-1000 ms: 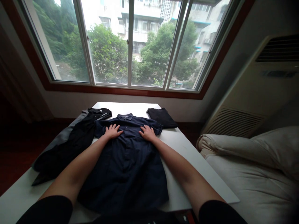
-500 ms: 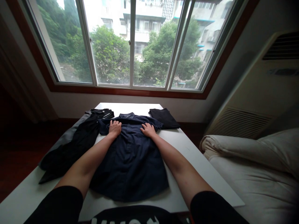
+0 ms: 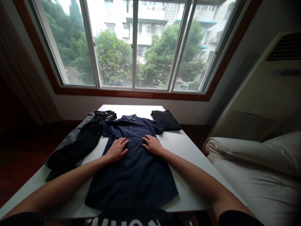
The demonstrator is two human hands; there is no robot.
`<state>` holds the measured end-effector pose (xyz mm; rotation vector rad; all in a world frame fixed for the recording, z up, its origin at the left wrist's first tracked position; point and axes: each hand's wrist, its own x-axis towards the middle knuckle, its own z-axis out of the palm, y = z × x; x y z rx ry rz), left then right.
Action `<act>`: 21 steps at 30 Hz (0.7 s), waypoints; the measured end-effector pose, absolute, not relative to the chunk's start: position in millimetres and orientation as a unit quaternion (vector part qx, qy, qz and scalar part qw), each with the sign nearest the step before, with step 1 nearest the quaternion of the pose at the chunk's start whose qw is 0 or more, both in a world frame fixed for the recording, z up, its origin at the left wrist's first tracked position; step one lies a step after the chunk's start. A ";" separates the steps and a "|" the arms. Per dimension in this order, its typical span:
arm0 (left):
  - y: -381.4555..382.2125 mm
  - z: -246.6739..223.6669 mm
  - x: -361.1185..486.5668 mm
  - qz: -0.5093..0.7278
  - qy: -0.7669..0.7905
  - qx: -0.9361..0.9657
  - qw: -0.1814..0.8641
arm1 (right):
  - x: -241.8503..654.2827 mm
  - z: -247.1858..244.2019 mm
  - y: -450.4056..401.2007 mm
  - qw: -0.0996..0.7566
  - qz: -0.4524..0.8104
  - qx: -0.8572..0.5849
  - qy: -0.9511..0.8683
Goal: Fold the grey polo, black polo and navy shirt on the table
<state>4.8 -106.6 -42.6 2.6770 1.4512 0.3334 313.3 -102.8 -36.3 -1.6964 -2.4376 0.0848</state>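
Head view: the shirt [image 3: 133, 171] lies at lower centre, its long axis running up the frame. Left hand [image 3: 118, 149] and right hand [image 3: 152, 144] rest on it, spread flat either side of its midline, gripping nothing.

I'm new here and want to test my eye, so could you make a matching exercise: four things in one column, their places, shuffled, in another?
Things
1. Navy short-sleeved shirt
2. Folded black garment
3. Black and gray clothes
4. Cream sofa

Places
A. Right of the table
B. Under the left hand and right hand
C. Along the table's left side
D. Near the table's far right corner

Pairs: 1-B, 2-D, 3-C, 4-A
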 end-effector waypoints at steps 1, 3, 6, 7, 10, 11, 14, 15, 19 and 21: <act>-113.5 -41.9 3.4 0.098 0.479 0.871 0.045 | 317.0 -36.8 -109.6 0.082 0.037 -0.570 -0.817; -127.4 -40.6 2.2 0.081 0.484 0.869 0.056 | 322.5 -37.4 -120.4 0.076 0.050 -0.569 -0.818; -150.9 -39.0 3.4 0.063 0.487 0.869 0.067 | 323.4 -37.0 -133.7 0.070 0.053 -0.569 -0.817; -159.7 -38.1 4.5 0.059 0.487 0.869 0.070 | 322.1 -36.3 -137.8 0.068 0.050 -0.573 -0.815; -185.1 -30.1 8.8 0.049 0.479 0.874 0.066 | 316.9 -30.4 -147.8 0.058 0.027 -0.581 -0.811; -191.2 -24.6 10.2 0.046 0.474 0.878 0.059 | 315.4 -26.7 -149.9 0.053 0.019 -0.579 -0.813; -194.7 0.5 11.2 0.007 0.471 0.881 0.051 | 311.6 -9.9 -151.5 0.022 0.004 -0.570 -0.822; -190.5 10.1 9.6 -0.021 0.478 0.876 0.058 | 310.4 -2.9 -150.4 0.004 0.005 -0.568 -0.823; -161.4 36.6 -8.5 -0.123 0.497 0.856 0.070 | 305.4 23.5 -137.9 -0.061 0.016 -0.568 -0.821; -150.6 39.1 -22.7 -0.144 0.496 0.855 0.052 | 304.7 31.8 -127.1 -0.065 0.011 -0.567 -0.821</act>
